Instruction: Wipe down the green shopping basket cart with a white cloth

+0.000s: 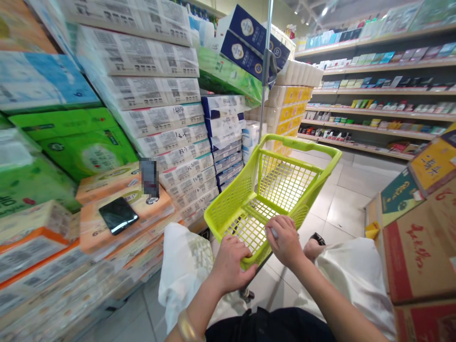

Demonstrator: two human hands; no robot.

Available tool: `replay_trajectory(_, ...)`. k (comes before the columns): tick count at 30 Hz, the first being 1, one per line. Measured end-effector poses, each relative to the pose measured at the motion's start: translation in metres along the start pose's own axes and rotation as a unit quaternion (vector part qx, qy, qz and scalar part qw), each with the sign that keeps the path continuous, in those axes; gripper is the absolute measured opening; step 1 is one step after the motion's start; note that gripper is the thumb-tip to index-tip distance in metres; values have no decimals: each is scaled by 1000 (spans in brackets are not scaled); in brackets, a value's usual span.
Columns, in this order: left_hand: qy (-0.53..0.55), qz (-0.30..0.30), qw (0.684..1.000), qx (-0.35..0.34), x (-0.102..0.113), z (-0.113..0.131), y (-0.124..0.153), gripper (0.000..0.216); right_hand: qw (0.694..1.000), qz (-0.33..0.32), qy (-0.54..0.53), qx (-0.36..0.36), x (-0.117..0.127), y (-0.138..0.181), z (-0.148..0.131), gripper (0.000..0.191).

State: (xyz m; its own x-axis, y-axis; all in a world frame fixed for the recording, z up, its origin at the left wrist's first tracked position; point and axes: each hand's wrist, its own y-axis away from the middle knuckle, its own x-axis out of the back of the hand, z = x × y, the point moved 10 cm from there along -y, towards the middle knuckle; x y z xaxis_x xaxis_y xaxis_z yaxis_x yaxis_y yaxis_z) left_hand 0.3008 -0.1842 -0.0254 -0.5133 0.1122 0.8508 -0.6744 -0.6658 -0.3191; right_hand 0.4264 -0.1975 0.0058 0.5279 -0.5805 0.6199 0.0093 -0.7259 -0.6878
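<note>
A lime-green plastic shopping cart with a grid floor and grid walls stands in front of me, and no goods show in its basket. My left hand is closed over its near rim at the left corner, fingers curled inward. My right hand is closed on the near rim to the right. A small pale grey bit shows beside the right thumb; I cannot tell what it is. A thin metal pole rises behind the cart's far end.
Stacked tissue packs line the left side. A black phone-like device lies on orange packs. Cardboard boxes are piled at the right. Shelves of small goods stand behind the tiled floor.
</note>
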Motion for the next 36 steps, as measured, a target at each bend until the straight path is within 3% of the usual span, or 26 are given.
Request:
replay_trajectory(4, -1, 1, 1000, 4, -1, -1, 0, 19, 996, -54, -18, 64, -15, 10, -33, 11)
replay_trajectory(6, -1, 0, 1000, 1, -1, 0, 0, 19, 994, -69, -22, 85, -19, 12, -37, 11)
replay_trajectory(11, -1, 4, 1000, -6, 1, 2, 0, 17, 1000, -9, 0, 29, 1, -3, 8, 12)
replay_trajectory(13, -3, 7, 1000, -7, 0, 4, -1, 17, 1000, 11, 3, 10, 6, -4, 13, 13)
replay_trajectory(19, -11, 3, 1000, -5, -2, 4, -1, 19, 994, -64, -26, 81, -14, 10, -29, 13)
replay_trajectory(22, -4, -2, 1000, -2, -1, 2, 0, 19, 995, -59, -7, 79, -8, 1, -10, 14)
replay_trajectory(25, -2, -3, 1000, 3, -1, 1, 0, 20, 999, -13, 21, 37, 10, -12, 26, 14)
replay_trajectory(27, -3, -7, 1000, 5, -3, 2, -1, 21, 999, 5, 30, 18, 15, -13, 35, 14)
replay_trajectory(33, -11, -20, 1000, 4, -5, 7, -3, 25, 998, -45, 1, 50, -7, 6, -6, 12)
replay_trajectory(36, -8, -20, 1000, -7, -4, 8, -4, 24, 996, -56, 13, 64, -8, 4, -6, 14)
